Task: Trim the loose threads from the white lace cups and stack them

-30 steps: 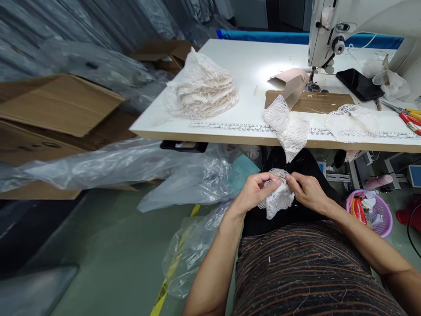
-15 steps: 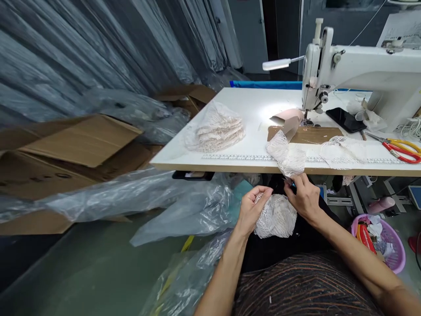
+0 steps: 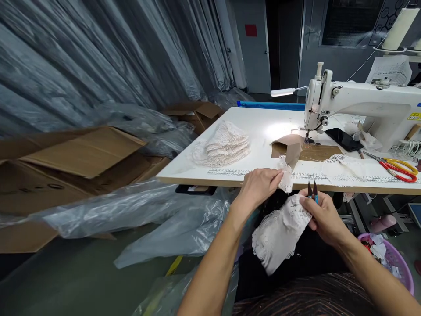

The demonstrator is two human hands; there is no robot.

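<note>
At the table's front edge, my left hand (image 3: 261, 188) is closed in a pinch on a small piece of white lace (image 3: 286, 177). That lace hangs from a beige strip (image 3: 292, 153) lying near the needle of the sewing machine (image 3: 362, 98). My right hand (image 3: 325, 217) grips dark-bladed thread snips (image 3: 312, 193) with blue showing below the blades, points upward. Its thumb and fingers also hold a larger white lace-trimmed fabric piece (image 3: 279, 237), which droops over my lap. A thin thread seems to join the two pieces.
Stacked lace pieces (image 3: 228, 145) lie on the table's left. To the right are a black phone (image 3: 344, 139), red-and-yellow scissors (image 3: 397, 169) and more lace (image 3: 345, 169). Cardboard boxes (image 3: 82, 151) and plastic sheeting (image 3: 171, 232) fill the left; a purple basket (image 3: 403, 267) stands low right.
My left hand has moved up to the lace at the table edge. My right hand has lowered and now holds the fabric piece with the snips pointing up. The view has tilted upward.
</note>
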